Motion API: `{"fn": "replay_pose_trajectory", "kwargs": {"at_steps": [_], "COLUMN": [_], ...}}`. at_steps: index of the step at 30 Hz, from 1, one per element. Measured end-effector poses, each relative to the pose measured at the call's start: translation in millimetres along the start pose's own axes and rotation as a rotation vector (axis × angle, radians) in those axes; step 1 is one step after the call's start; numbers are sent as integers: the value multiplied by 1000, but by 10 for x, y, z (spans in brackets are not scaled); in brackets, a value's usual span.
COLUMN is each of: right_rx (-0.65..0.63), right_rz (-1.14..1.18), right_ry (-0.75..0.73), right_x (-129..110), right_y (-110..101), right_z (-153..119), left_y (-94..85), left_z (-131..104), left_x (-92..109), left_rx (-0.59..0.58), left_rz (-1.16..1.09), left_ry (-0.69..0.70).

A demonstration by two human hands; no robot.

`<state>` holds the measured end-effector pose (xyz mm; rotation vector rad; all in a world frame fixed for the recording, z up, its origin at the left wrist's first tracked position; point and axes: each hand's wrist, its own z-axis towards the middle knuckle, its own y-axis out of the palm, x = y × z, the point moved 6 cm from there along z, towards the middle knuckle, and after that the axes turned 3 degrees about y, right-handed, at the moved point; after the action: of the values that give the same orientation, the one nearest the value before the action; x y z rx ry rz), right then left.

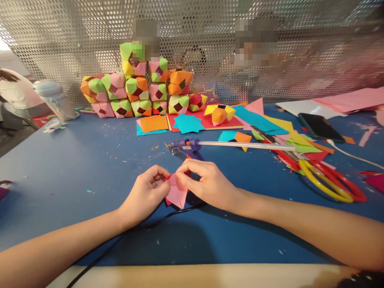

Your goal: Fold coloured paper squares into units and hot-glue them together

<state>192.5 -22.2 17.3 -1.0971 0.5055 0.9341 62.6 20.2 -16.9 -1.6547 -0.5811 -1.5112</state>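
Observation:
Between my two hands is a folded pink and red paper piece point(177, 193), held just above the blue table. My left hand point(147, 193) pinches its left edge between thumb and fingers. My right hand point(207, 183) grips the upper right edge, its thumb pressed on the pink face. Just beyond my fingers lies a purple glue gun point(186, 148) with a long clear glue stick point(246, 145) poking out to the right. The gun's handle is partly hidden behind my right hand.
Stacked folded-paper balls point(137, 90) stand against a perforated metal screen point(99, 32). Coloured paper sheets point(154, 124), yellow and red scissors point(327, 182) and a phone point(321, 127) lie around. A bottle point(55, 100) stands at left. A black cable point(168, 216) runs beneath my hands.

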Motion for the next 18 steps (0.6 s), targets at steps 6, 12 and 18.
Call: {"fn": "replay_pose_trajectory", "kwargs": {"at_steps": [6, 12, 18], "right_rx": [-3, -19, -28], "right_rz": [-57, -49, -86], "right_ry": [-72, -91, 102], "right_x": [-20, -54, 59], "right_y": [4, -18, 3], "right_z": [-7, -7, 1], "left_y": [-1, -44, -160], "left_z": [-12, 3, 20], "left_x": [124, 160, 103], "left_rx": [-61, -22, 188], "left_rz": [156, 348, 251], "left_ry": [63, 191, 107]}}
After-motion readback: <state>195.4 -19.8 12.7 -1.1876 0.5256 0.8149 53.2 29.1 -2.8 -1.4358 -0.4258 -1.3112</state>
